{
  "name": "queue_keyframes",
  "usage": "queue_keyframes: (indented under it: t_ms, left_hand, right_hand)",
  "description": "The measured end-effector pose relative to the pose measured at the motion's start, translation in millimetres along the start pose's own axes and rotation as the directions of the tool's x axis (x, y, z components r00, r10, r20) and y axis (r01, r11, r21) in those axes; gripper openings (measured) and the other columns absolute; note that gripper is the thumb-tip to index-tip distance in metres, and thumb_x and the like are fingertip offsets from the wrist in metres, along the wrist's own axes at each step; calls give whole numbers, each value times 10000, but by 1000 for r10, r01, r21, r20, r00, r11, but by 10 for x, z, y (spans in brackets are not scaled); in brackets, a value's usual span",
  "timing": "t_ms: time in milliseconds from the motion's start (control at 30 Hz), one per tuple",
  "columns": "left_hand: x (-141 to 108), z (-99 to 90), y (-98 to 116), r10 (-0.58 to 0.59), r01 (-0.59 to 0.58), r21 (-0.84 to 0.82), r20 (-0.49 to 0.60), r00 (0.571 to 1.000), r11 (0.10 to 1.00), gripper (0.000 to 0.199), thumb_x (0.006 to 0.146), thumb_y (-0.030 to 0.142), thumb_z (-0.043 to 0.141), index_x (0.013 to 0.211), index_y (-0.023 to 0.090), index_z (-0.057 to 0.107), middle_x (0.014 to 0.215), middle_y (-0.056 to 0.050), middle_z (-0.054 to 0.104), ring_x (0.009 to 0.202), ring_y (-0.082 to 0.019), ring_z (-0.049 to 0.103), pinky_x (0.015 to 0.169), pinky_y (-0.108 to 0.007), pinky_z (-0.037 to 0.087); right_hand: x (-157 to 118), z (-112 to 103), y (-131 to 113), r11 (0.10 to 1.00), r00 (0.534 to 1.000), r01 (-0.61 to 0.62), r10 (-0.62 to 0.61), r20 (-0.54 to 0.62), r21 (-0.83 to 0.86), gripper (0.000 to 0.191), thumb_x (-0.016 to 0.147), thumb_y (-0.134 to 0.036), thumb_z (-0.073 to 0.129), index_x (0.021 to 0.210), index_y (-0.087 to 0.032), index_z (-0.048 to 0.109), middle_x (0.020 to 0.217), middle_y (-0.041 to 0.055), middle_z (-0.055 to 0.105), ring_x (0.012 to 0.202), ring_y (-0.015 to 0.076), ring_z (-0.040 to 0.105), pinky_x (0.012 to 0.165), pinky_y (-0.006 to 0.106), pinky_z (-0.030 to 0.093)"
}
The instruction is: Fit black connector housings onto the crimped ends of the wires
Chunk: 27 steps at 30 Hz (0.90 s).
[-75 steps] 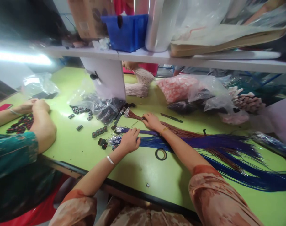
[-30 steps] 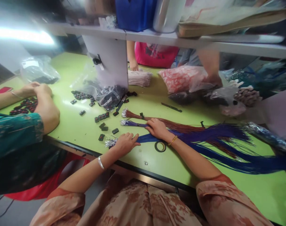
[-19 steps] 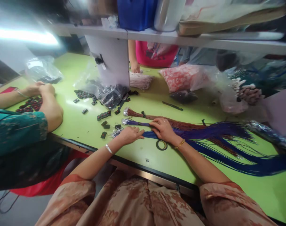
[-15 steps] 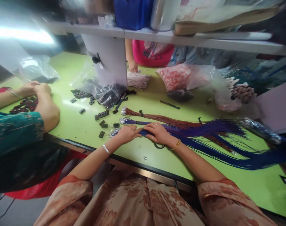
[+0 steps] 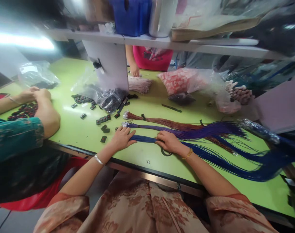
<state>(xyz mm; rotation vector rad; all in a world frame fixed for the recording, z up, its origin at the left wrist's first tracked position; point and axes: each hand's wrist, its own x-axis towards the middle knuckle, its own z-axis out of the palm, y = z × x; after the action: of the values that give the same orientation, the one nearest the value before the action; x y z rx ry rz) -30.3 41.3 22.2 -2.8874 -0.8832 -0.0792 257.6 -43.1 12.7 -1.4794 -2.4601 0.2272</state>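
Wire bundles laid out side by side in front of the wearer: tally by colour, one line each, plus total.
Brown wire bundle: 1
Purple wire bundle: 1
Blue wire bundle: 1
Total: 3

No text can be read. A white label (image 5: 28,69) is borne by the clear plastic bag (image 5: 47,77) at the far left, and a white tag (image 5: 102,70) is seen on the upright panel (image 5: 114,66); any writing on both is too blurred to be made out.
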Motion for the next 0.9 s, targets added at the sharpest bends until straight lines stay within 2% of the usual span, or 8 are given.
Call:
queue_keyframes:
  t_ms: [200,367,533,633,733,800,900]
  left_hand:
    - [-114,-75,-268,93,-94,-66,-20,995,993,489,906,423,413,1344,220,491,1184,-127,596,1128,-289,513,1044,-490,279]
    - [-316,-43,-472,9,-13,-121,-32,999,993,648,811,297,479,1447,254,365,1375,-98,518,1320,-312,386,1121,-541,176]
    - [-403,-29,-562,-58,43,-253,-50,997,967,708,759,326,533,1444,261,370,1415,-86,467,1334,-325,364,1124,-553,193]
    - [-409,-114,-531,-72,24,-338,-131,989,941,662,742,398,583,1375,241,467,1360,-102,490,1288,-325,398,1090,-533,274]
    - [-377,-220,-412,-83,-9,-379,-226,971,925,621,742,497,622,1298,231,540,1287,-109,522,1232,-310,436,1056,-509,330]
    - [-311,-258,-293,-103,-7,-383,-264,959,924,584,765,518,616,1267,224,563,1272,-114,529,1215,-305,449,1046,-502,347]
    - [-107,-233,-110,-101,-3,-372,-259,961,928,482,851,472,534,1248,203,574,1258,-127,544,1197,-291,473,1036,-487,367]
  right_hand:
    - [-121,3,37,1000,999,-10,10,-33,16,261,947,-358,476,827,-176,620,827,68,572,802,180,482,718,283,351]
    - [-145,15,53,1000,999,-5,6,-54,29,260,944,-352,479,812,-172,612,819,68,568,789,177,479,712,282,359]
    - [-156,56,59,999,996,-16,19,-90,39,270,944,-360,479,834,-168,633,831,74,583,795,178,497,724,290,382]
    - [-176,18,14,1000,989,-8,9,-148,9,261,942,-369,485,931,-169,651,898,91,607,840,189,514,753,304,397]
    - [-259,-93,-100,997,976,-40,26,-217,-63,291,932,-398,493,1000,-161,648,979,116,611,899,207,521,799,328,400]
    - [-350,-182,-205,993,989,-56,40,-139,-106,338,913,-454,509,987,-154,646,948,112,604,843,199,523,750,316,400]
    - [-486,-297,-370,980,988,-78,100,117,-184,371,874,-499,545,992,-161,640,928,95,586,746,178,513,628,287,362]
